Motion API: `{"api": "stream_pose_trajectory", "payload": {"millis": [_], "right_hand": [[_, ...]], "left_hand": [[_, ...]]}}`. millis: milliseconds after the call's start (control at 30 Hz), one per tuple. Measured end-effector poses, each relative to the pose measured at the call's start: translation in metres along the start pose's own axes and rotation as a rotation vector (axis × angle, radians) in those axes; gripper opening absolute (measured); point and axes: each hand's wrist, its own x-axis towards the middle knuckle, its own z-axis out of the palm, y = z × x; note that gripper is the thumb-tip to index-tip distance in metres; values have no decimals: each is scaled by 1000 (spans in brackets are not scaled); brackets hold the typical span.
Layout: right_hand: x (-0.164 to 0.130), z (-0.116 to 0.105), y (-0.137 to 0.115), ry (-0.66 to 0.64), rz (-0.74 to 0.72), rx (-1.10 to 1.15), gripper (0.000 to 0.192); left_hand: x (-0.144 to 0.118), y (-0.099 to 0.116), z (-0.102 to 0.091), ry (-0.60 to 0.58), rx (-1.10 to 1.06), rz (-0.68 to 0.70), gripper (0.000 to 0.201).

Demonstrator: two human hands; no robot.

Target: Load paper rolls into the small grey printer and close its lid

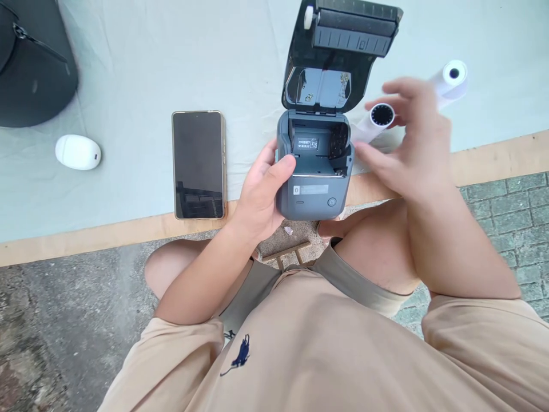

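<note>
My left hand (263, 191) grips the left side of a dark grey portable label printer (315, 197), its thumb over the edge. The printer's lid (343, 51) stands raised, with a roller near its top. Inside, the paper bay shows a small printed label and no roll. My right hand (412, 137), slightly blurred, is just right of the printer with fingers and thumb apart. Between them lies a white paper roll (364, 130) with a black-ringed core; I see no firm grip on it. A second white roll (441, 86) lies farther right, partly behind that hand.
A phone (198, 163) with a dark screen lies left of the printer. Farther left are a white oval case (78, 153) and a black bag (36, 68). The pale-covered table (141, 57) ends in a wooden front edge (107, 232), above my legs.
</note>
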Motion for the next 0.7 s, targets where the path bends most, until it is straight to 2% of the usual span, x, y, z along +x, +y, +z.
{"api": "stream_pose_trajectory", "payload": {"millis": [100, 167, 233, 300, 367, 433, 500, 533, 600, 667, 700], "right_hand": [[-1, -10, 6, 325, -135, -55, 44], [4, -16, 17, 449, -73, -201, 43], [13, -19, 30, 372, 75, -306, 53], [21, -18, 40, 289, 178, -328, 53], [25, -17, 42, 267, 243, -317, 46], [26, -16, 36, 266, 233, -251, 49], [26, -17, 29, 321, 185, -54, 62], [27, -17, 27, 351, 216, 103, 70], [30, -20, 29, 366, 400, 424, 73], [35, -23, 35, 272, 602, 638, 62], [36, -25, 38, 220, 652, 681, 56]], "left_hand": [[1, 0, 1, -10, -12, 1, 37], [1, -1, 1, -19, -24, 8, 36], [2, -2, 2, -20, -30, 18, 34], [3, -2, 2, -15, -22, 28, 32], [3, -3, 3, -12, -12, 35, 31], [4, -3, 3, -19, -8, 40, 30], [4, -2, 3, -22, 3, 39, 30], [4, -2, 3, -20, 11, 39, 30], [3, -2, 3, -15, 22, 35, 31], [3, -1, 3, -8, 21, 31, 33], [3, -1, 3, -9, 22, 27, 34]]}}
